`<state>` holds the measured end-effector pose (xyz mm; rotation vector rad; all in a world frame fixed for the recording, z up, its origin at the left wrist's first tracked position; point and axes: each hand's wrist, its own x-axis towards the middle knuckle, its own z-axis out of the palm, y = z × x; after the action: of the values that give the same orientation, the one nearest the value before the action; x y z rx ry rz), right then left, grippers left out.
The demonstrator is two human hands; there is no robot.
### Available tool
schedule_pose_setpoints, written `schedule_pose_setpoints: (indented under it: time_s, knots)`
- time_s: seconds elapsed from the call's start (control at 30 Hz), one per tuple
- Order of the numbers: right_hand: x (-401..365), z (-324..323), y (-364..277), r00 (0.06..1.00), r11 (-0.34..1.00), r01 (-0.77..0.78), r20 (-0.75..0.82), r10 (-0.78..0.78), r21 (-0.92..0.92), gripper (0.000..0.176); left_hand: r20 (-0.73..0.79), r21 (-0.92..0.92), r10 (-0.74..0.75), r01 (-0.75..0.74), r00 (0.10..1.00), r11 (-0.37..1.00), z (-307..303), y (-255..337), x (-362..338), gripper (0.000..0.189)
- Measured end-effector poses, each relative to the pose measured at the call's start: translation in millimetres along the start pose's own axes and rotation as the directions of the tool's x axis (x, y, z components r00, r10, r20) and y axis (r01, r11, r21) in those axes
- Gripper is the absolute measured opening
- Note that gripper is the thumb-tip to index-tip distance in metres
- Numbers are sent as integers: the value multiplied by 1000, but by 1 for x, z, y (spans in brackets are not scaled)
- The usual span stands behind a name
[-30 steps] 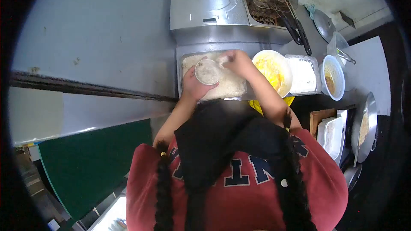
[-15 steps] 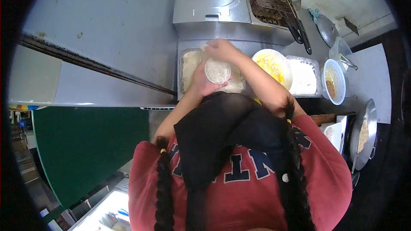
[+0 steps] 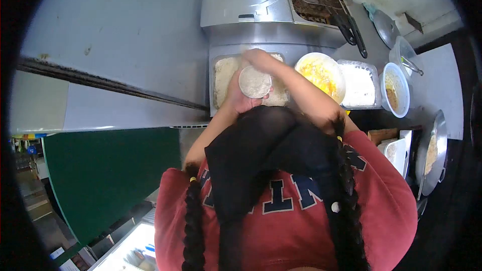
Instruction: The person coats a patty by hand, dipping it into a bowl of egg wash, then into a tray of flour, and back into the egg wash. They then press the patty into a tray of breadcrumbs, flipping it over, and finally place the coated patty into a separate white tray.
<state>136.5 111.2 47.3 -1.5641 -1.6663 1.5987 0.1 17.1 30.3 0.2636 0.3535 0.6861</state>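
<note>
My left hand (image 3: 239, 99) is wrapped round a small round cup (image 3: 255, 82) full of pale crumbs. It holds the cup over a metal tray (image 3: 213, 83) of the same pale crumbs (image 3: 224, 78). My right hand (image 3: 261, 61) is at the cup's far rim, its fingers bent together and blurred; what they hold, if anything, I cannot make out. Right of the tray stand a white bowl (image 3: 321, 78) with a yellow, floury mix, a clear tray of white powder (image 3: 359, 84) and a bluish bowl (image 3: 394, 90) with brownish contents.
Beyond the tray is a fryer with a metal lid (image 3: 241, 0) and wire baskets with black handles (image 3: 357, 37). A round lid (image 3: 385, 27) leans at the back right. A large metal pan (image 3: 433, 155) lies at the right. A grey panel (image 3: 115, 35) fills the left.
My right hand has shifted slightly right and down, closer over the cup. My left hand still holds the cup. The whole view has tilted a little.
</note>
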Motion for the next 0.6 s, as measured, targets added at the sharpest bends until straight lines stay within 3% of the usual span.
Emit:
schedule_pose_setpoints:
  time_s: [0.03,0.07,0.1,0.13,0.2,0.33,0.4,0.43,0.47,0.53,0.57,0.6]
  knots:
    - [4,6,15,951,921,297,-13,-310,-253,50,-6,-7,-14,14,1000,1000,3,0,-1,69]
    - [8,10,30,812,696,532,55,-581,-482,49,-13,-17,-27,26,1000,1000,5,0,-1,69]
    - [8,11,30,878,794,439,13,-478,-420,47,-15,-19,-30,29,999,999,3,-2,1,69]
    - [6,11,31,879,796,438,14,-476,-418,47,-51,9,-39,39,998,999,1,-2,2,70]
    - [1,8,28,943,934,281,-118,-312,-222,47,-91,39,-46,50,995,998,-2,-2,1,71]
    - [-8,12,16,952,951,273,-99,-288,-142,48,-122,23,-37,40,992,999,2,-4,2,74]
    - [-5,24,18,848,648,483,129,-515,-589,49,-142,39,-41,47,989,998,1,-5,2,75]
    - [-11,31,19,907,710,365,58,-417,-602,49,-153,27,-25,29,988,999,-1,-6,2,73]
    - [-15,33,20,907,712,365,58,-416,-600,49,-166,14,-8,11,986,1000,-3,-7,2,72]
    - [-21,34,22,908,833,318,-109,-406,-454,48,-162,40,-14,20,987,999,-3,-9,3,73]
    - [-15,31,24,908,835,315,-114,-404,-450,48,-154,65,-22,33,988,997,-3,-10,3,74]
    - [-1,25,30,902,789,388,20,-431,-476,48,-153,66,-25,36,988,997,0,-10,4,74]
